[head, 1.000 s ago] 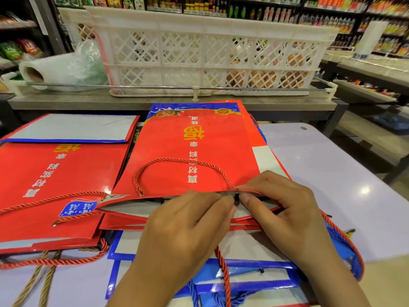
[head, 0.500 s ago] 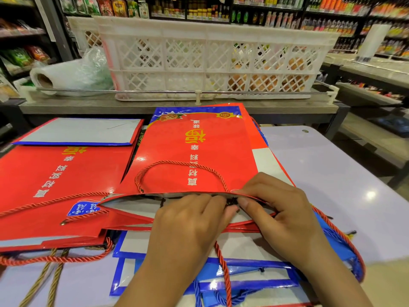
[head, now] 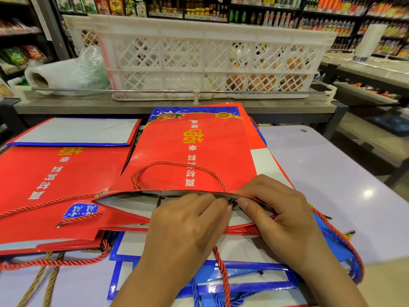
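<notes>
Bright, even overhead shop light gives a sharp view near the left hand point(head: 190, 227) and right hand point(head: 285, 216), with soft shadows under them, a white glare spot on the desk point(head: 367, 192) to their right, and blurred, bowed shelves point(head: 327, 12) far beyond them at the view's edges.

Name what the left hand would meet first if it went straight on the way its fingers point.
Probably the right hand, whose fingertips face the left hand at the open rim of the red bag; depth unclear.
</notes>
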A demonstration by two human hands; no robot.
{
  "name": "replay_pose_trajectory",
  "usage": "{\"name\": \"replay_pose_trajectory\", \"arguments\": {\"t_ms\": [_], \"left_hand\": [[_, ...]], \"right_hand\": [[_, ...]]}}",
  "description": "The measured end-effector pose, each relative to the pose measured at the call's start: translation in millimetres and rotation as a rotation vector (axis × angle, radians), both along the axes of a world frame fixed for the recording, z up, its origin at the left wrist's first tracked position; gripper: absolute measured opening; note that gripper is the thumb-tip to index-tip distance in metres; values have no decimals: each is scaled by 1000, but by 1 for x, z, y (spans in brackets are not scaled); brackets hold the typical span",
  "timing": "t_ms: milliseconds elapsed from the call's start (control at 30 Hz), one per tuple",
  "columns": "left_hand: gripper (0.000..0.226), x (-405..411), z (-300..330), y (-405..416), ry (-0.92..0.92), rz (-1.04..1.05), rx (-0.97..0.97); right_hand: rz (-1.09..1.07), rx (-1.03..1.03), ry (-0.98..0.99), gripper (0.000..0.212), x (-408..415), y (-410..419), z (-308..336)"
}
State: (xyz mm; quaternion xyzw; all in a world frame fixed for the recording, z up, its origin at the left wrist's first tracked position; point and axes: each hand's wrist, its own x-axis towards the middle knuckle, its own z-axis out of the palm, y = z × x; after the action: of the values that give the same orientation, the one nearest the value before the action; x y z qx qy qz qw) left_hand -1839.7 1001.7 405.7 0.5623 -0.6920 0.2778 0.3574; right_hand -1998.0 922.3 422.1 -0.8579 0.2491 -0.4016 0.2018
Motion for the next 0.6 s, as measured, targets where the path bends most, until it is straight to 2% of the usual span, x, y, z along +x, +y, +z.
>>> {"name": "replay_pose_trajectory", "arguments": {"t_ms": [233,333,400,500,600], "left_hand": [[21,0,-1,4,63,-40,-29],[22,0,1,13,87,-17,-169],[16,4,4,16,69,102,-272],[25,11,5,10,54,247,-203],[36,12,2,9,49,211,-125]], "right_hand": [[3,75,-12,22,0,1,3],[-8,109,-8,16,-1,2,3],[-15,127,-4,15,-2,1,3],[-10,163,7,15,-2,2,4],[14,220,-9,24,-2,2,7]]}}
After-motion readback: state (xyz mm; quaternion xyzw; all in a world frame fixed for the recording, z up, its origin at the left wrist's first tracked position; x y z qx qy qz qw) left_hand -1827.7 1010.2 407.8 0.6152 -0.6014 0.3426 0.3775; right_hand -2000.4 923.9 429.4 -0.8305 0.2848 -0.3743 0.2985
